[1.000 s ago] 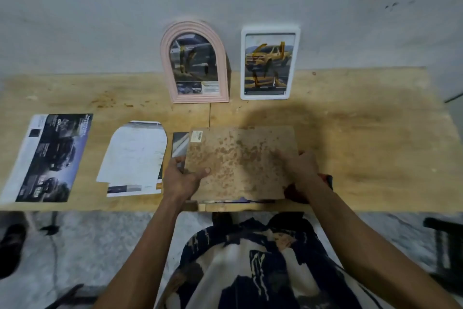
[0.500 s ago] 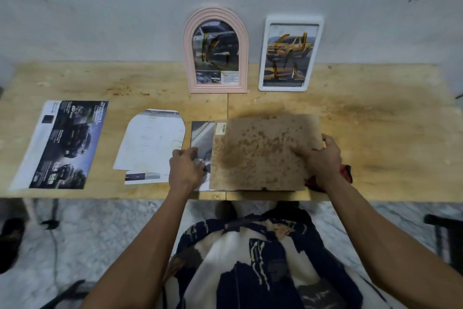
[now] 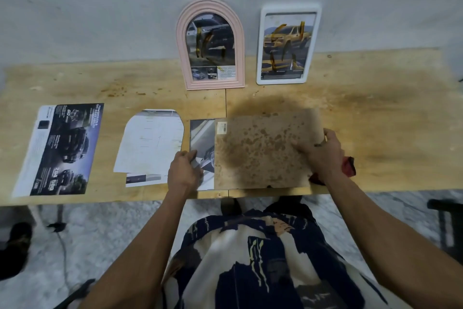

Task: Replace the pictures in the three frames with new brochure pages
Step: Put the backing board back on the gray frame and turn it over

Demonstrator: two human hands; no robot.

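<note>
Taking the brown board (image 3: 263,150) at the near edge of the table (image 3: 375,113) as the landmark, everything else lies to its left, behind it or under it. Farthest left of the board lies a dark brochure page (image 3: 60,149) printed with cars, flat on the wood. Between that page and the board is a white sheet (image 3: 150,140) with rounded upper corners, lying on another sheet whose dark strip shows below it. Just left of the board, and partly covered by it, lies a car picture (image 3: 201,148); the left hand (image 3: 184,170) rests on it with fingers curled and pressed to its lower part. The board itself is stained with brown blotches and carries a small barcode label at its upper left corner. The right hand (image 3: 319,155) grips the board's right edge, fingers closed over it. Something red (image 3: 349,167) shows beneath that hand, too hidden to tell what it is.

Behind the board, two frames lean upright against the wall (image 3: 100,8). The pink arched frame (image 3: 210,45) holds a page with a dark vehicle. To its right, the white rectangular frame (image 3: 288,44) holds a page with a yellow vehicle.

The table is pale wood, stained in places. The wall is plain grey, and the floor (image 3: 112,228) below is mottled grey.
</note>
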